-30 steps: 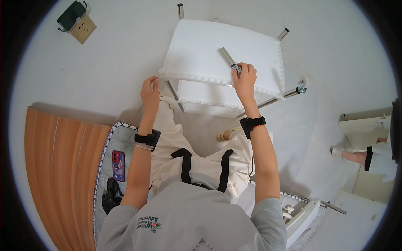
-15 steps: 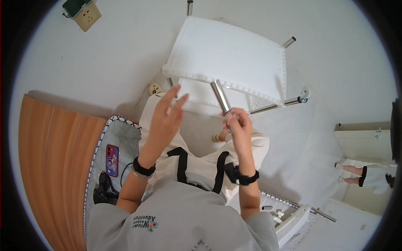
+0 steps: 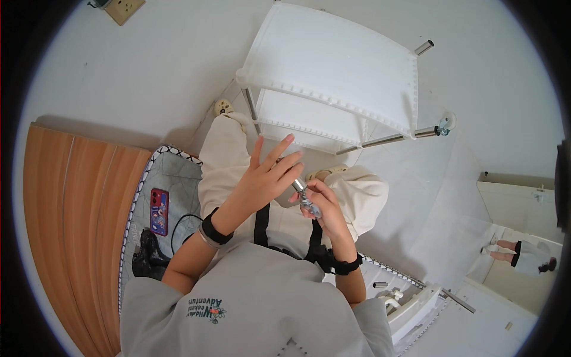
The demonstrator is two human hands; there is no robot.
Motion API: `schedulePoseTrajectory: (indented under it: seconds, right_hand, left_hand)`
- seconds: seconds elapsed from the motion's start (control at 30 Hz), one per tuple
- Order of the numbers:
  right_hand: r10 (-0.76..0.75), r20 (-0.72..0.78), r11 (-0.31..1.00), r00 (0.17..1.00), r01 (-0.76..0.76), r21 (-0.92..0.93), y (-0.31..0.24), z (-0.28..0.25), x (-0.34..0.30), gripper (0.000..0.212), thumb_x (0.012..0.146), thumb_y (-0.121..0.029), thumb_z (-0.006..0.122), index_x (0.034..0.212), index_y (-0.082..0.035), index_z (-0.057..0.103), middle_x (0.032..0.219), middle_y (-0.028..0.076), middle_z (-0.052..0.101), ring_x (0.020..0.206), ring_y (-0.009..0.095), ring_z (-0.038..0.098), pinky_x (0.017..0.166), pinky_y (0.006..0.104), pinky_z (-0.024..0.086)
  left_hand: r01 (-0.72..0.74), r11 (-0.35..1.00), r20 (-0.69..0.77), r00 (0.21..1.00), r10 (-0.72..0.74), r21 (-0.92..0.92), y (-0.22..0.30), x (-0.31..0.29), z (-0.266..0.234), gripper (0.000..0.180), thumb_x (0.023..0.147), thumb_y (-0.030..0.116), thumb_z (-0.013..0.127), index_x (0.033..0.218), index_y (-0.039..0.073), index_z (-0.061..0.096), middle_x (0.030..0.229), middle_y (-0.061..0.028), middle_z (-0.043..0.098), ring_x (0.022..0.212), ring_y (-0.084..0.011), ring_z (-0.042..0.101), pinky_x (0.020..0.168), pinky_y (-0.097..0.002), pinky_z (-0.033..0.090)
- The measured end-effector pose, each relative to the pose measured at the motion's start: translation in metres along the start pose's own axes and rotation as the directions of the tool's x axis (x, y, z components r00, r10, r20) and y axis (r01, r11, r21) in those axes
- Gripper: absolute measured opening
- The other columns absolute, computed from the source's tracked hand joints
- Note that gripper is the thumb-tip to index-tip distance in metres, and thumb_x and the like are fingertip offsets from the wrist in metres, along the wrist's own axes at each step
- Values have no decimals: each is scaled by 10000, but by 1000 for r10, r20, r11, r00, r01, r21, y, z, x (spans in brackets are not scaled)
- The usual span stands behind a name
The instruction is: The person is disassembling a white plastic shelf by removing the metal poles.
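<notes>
White floor lies under a half-built shelf cart [image 3: 333,77]; the right hand [image 3: 324,205] grips a metal tube [image 3: 304,196], left hand [image 3: 267,175] spread wide beside it, seemingly mid-fitting, alignment next.

We are seeing one screen-like thing only: a phone [image 3: 159,211] in a red and blue patterned case, lying flat on the grey quilted mat [image 3: 172,178], well to the left of the left hand's fingers [image 3: 279,163] and lower down. We are finding no packages, labels or signs.
</notes>
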State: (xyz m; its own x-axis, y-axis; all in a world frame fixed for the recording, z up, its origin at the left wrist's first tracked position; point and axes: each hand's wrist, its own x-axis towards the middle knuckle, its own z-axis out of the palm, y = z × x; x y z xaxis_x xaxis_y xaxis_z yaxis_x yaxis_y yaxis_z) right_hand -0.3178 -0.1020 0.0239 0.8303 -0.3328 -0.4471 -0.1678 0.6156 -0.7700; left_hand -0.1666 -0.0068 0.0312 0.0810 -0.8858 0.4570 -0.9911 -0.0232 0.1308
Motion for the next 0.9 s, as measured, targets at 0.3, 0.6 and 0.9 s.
schedulePoseTrajectory:
  seconds: [0.3,0.6,0.9]
  right_hand:
    - [134,167,966,977,-166,198,3,5,-4,223,836,-223,493,877,-5,470,791,166,586,419,67,375,367,190,271]
    - [181,125,960,976,-203,194,16,8,-4,352,892,-328,439,852,12,519,700,86,516,396,55,362,341,176,262]
    - [157,-56,988,986,-157,11,29,7,2,360,902,-337,425,849,3,530,674,51,508,398,62,369,336,189,239]
  left_hand:
    - [-104,992,-147,983,113,64,6,-10,15,59,708,131,592,734,104,546,854,-3,548,1116,-204,464,1019,-557,136]
    - [-41,993,-142,990,26,-106,5,-10,29,228,653,169,663,584,92,459,621,-25,442,661,-186,464,754,-333,427]
    - [1,994,16,1000,1,-112,-13,-18,21,161,693,120,514,842,63,536,875,-79,508,885,-224,496,849,-349,402]
